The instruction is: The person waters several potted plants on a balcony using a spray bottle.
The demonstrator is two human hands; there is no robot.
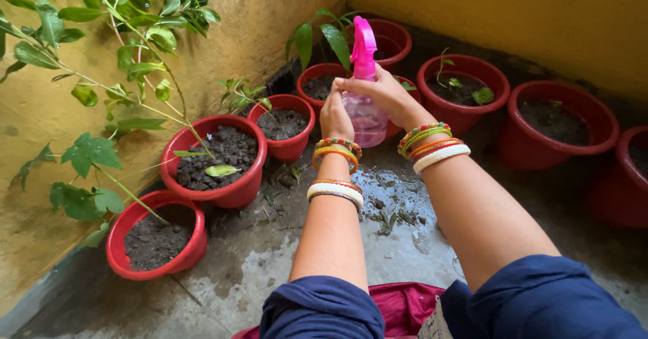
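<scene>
The spray bottle (pixel 366 103) stands upright, its long axis vertical and pink nozzle on top, held above the wet floor (pixel 270 258) in front of the row of red pots (pixel 466 89). Both hands close on it: the left hand (pixel 335 116) wraps its near side, the right hand (pixel 381 93) grips around the neck.

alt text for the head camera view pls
Both hands, left hand and right hand, grip a pink spray bottle above a wet concrete floor, ringed by red pots of soil along a yellow wall.
</scene>
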